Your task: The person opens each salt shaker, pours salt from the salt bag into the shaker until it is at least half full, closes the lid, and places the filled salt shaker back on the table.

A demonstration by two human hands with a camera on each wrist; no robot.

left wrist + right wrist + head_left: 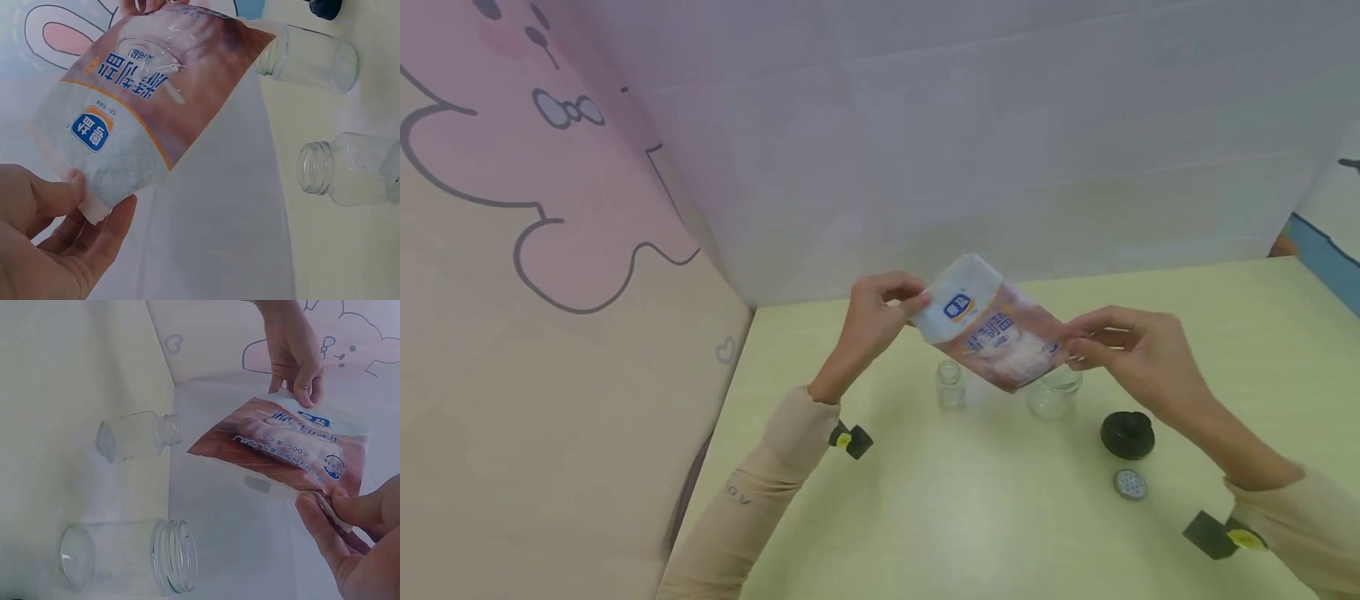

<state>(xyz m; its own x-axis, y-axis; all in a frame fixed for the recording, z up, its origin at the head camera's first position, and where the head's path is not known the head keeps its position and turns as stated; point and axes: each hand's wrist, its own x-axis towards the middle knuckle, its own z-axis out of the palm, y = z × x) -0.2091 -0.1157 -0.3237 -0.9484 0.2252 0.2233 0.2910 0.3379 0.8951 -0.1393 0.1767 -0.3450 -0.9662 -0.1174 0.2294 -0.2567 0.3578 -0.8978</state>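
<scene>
Above the table, a bag of salt [981,329] with a white top band and a pinkish-brown body hangs tilted between both hands. My left hand [880,310] pinches a corner of its white end between thumb and fingers. At the brown end, my right hand [1138,354] pinches another corner. Beneath the bag stands a small glass bottle [356,167] without a lid. A wider glass jar [119,556], also open at the mouth, stands to its right; the bag partly covers it in the head view.
A black knobbed lid [1127,435] lies on the pale yellow-green table [955,517] near my right forearm. Just in front of it is a small grey cap [1130,484] with holes. A wall with a cartoon animal [572,192] borders the table's left side; a pale sheet [1000,167] hangs behind.
</scene>
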